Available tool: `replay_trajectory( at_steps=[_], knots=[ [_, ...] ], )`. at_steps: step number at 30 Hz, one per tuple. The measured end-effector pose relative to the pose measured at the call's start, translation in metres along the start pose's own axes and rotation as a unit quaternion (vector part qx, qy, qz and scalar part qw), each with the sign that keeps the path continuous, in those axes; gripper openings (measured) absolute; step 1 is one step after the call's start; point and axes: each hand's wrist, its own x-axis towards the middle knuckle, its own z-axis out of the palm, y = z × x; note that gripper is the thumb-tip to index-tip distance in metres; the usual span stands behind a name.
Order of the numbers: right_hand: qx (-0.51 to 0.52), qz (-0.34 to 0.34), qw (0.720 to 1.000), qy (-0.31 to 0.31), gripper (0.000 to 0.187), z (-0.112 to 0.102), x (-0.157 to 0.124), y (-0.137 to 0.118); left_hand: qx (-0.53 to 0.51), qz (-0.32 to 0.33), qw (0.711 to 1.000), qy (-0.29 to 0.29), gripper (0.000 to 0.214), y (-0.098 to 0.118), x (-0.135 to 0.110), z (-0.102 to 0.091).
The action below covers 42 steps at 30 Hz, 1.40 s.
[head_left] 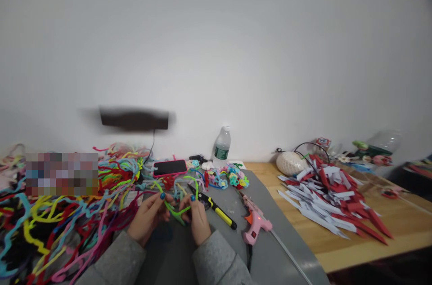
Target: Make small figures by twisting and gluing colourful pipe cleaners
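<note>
A bright green pipe cleaner is stretched in a curve between my two hands, its ends sticking up past the fingers. My left hand pinches it on one side, thumb and fingertips together. On the other side my right hand pinches it the same way. Just beyond the right hand lies a black and yellow tool that looks like a utility knife or pliers handle. Further right, a pink hot glue gun rests on the grey mat with a glue stick out its back.
Tangled multicoloured pipe cleaners cover the left side. Behind my hands are a phone, small pipe-cleaner flowers and an upright water bottle. To the right, red and white paper strips heap on a wooden table beside a white woven ball.
</note>
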Motion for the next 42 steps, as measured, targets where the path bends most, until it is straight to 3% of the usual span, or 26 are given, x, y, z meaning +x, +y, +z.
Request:
replay_trajectory(
  at_steps=[3,10,17,24,28,32,36,42],
  knots=[
    [0.043,0.011,0.999,-0.017,0.049,-0.005,0.003,0.005,-0.033,-0.017,0.999,0.031,0.033,0.001,-0.001,-0.003],
    [0.127,0.023,0.992,0.016,0.032,-0.014,0.004,0.011,0.042,0.003,0.998,-0.039,0.033,-0.002,-0.005,-0.009],
    [0.061,0.007,0.992,-0.114,0.025,-0.012,0.002,0.006,0.193,0.084,0.978,-0.008,0.034,0.004,-0.006,-0.01],
    [0.123,0.035,0.987,-0.103,0.022,-0.009,0.003,0.004,0.121,0.059,0.991,0.008,0.04,-0.002,-0.003,-0.017],
    [0.158,0.039,0.981,-0.102,0.019,-0.012,0.003,0.009,0.163,0.03,0.986,-0.019,0.043,0.002,-0.006,-0.008],
    [0.161,0.018,0.983,-0.082,0.016,-0.012,0.003,0.01,0.222,0.035,0.972,-0.071,0.041,0.0,-0.008,-0.004],
    [0.151,0.008,0.987,-0.06,0.015,-0.013,0.005,0.011,0.305,0.091,0.94,-0.123,0.03,-0.005,-0.007,-0.006],
    [0.109,0.061,0.987,-0.099,0.022,-0.011,0.004,0.008,0.408,0.157,0.889,-0.138,0.026,-0.002,-0.008,-0.004]
  ],
)
